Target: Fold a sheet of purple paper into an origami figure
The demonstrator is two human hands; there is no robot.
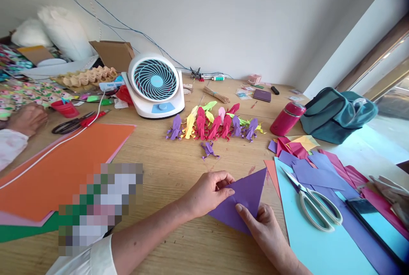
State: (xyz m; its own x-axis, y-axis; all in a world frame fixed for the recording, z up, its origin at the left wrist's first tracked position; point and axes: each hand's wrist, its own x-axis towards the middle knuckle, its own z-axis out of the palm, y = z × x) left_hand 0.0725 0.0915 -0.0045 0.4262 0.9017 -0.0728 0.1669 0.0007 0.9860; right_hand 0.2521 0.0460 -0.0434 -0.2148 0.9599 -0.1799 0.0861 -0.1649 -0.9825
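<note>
A sheet of purple paper (246, 192), folded into a triangle-like shape, is held up over the wooden table between my two hands. My left hand (209, 192) pinches its left edge between thumb and fingers. Around the lower right part closes my right hand (265, 228), thumb on the front face and fingers behind. Just beyond stands a single purple folded paper figure (209, 150). Farther back, several folded figures in red, yellow, purple, green and pink (214, 125) stand close together.
White-handled scissors (315, 202) lie on light blue paper (306, 245) at right, beside purple offcuts and a phone (377, 224). A fan (155, 85), red bottle (287, 118) and teal bag (338, 115) stand behind. Orange paper (73, 160) and another person's hand (28, 119) are left.
</note>
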